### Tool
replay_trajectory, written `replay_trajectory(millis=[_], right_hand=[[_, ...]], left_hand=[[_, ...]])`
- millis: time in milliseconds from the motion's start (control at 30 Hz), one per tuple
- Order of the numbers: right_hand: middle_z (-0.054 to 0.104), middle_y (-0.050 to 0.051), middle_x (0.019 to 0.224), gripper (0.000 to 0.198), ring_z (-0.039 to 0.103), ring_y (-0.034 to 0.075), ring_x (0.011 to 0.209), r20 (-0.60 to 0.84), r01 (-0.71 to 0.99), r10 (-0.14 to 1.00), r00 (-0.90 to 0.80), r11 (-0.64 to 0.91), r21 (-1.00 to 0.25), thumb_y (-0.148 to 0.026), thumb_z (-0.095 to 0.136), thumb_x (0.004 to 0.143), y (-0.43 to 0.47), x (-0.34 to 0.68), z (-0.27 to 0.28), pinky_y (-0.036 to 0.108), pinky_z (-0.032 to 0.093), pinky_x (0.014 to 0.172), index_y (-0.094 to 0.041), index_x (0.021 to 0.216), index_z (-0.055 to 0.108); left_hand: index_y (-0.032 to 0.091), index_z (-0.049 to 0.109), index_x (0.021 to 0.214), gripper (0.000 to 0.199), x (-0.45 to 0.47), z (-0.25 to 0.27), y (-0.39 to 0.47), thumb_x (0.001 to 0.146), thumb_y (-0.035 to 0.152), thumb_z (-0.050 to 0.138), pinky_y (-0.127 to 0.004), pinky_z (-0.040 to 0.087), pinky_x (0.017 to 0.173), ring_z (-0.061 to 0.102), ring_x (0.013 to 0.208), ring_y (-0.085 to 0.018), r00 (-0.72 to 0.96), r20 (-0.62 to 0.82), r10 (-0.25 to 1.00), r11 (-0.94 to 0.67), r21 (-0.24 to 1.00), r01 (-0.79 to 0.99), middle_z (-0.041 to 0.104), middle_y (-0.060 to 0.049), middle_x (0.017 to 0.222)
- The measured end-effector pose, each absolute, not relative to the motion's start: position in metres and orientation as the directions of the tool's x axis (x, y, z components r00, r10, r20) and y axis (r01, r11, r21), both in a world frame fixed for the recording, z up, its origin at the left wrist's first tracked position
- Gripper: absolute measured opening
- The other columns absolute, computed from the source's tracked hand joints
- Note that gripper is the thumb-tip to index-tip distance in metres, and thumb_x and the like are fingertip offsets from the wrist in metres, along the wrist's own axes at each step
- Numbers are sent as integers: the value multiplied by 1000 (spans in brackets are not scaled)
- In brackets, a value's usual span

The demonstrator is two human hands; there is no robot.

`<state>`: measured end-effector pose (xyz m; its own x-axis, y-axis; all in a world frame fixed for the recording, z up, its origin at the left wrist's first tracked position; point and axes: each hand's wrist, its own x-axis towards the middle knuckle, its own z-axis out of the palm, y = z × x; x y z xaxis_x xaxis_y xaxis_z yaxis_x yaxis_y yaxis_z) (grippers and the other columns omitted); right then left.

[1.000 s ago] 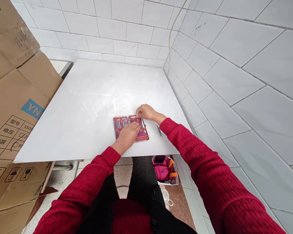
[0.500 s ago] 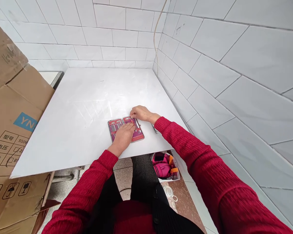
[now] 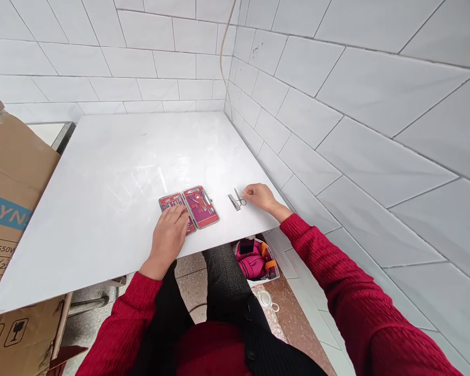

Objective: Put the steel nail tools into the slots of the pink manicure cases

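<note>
An open manicure case with a red and purple lining lies on the white table, holding several small metal tools in both halves. My left hand rests over its left half, fingers extended and covering part of the tools. To the right of the case, my right hand has its thumb and fingertips pinched at a small pair of scissors. The scissors are at the table surface, right beside a silver nail clipper.
The white table meets tiled walls at the back and right. A cardboard box stands along the left side. Below the front edge, a container holds pink items. A thin cable hangs in the corner.
My right hand has moved from the case's right half to the right, to beside the nail clipper with the scissors. My left hand has shifted from the case's middle onto its left half.
</note>
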<state>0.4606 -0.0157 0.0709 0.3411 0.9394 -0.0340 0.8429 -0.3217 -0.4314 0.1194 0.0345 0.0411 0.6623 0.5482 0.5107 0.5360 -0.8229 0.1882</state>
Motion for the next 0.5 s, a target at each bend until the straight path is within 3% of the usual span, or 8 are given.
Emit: replay_trajectory(millis=[167,333,500], right_hand=[[75,1,86,17,63,14,77,-71,862,937,342,-343,-372,-30,66,91,-23,448,76,24,36,62,-18,84,76],[77,4,91,21,66,18,82,-116,912,936,333,-351,-214,-39,67,90,-18,423,82,27,36,60,-21,86,77],[78,10,92,17,70,23,86,-154,941,936,316,-330,-76,-26,63,89,-10,411,81,29,38,64,-18,86,77]], left_hand=[[19,69,113,29,84,31,21,104,24,43,-54,48,110,61,125,-30,595,556,581,-786,194,587,68,-14,130],[19,68,114,26,69,22,16,105,29,46,-51,51,105,63,123,-30,556,565,610,-758,213,616,68,-14,129],[19,68,115,27,70,15,14,105,31,46,-48,53,103,62,125,-30,565,547,618,-766,256,590,68,-14,131]])
